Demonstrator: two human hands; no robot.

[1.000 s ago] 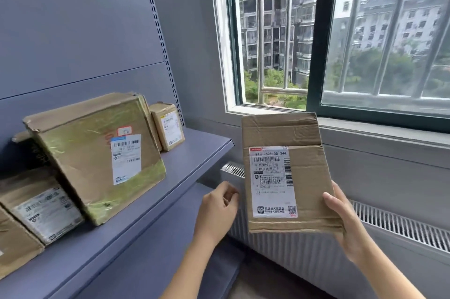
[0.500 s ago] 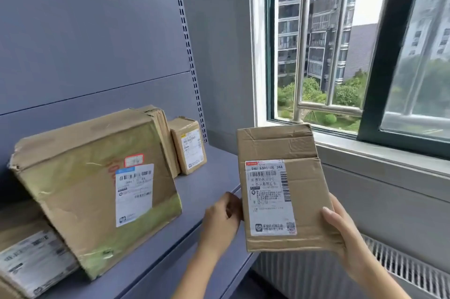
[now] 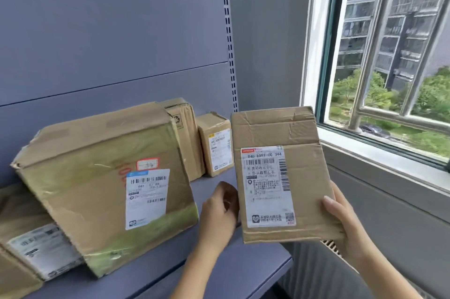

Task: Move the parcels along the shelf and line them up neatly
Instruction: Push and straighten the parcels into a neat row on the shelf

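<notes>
**Shelf**. Grey, with a back panel. Its right end lay bare in front of the row.

**Big parcel**. Taped carton that leaned back, label to the front. It stood at the left of the row.

**Held parcel**. Flat carton held upright, long axis near vertical and tipped slightly left at the top. The label faced the wearer and its print read right way up. A second earlier it hung out beyond the shelf end, before the radiator. It had since come in over the bare right end, just in front of the small parcel. Judged as being brought to its slot at the end of the row, not yet set down. Contact with the shelf could not be told.

**Tall parcel**. Upright, behind the big parcel.

**Small parcel**. Upright, label forward, last in the row.

**Right hand**. Thumb lay on the front of the carton's right edge and the fingers wrapped behind, gripping it.

**Left hand**. Fingers curled round the carton's left edge, steadying it.
</notes>
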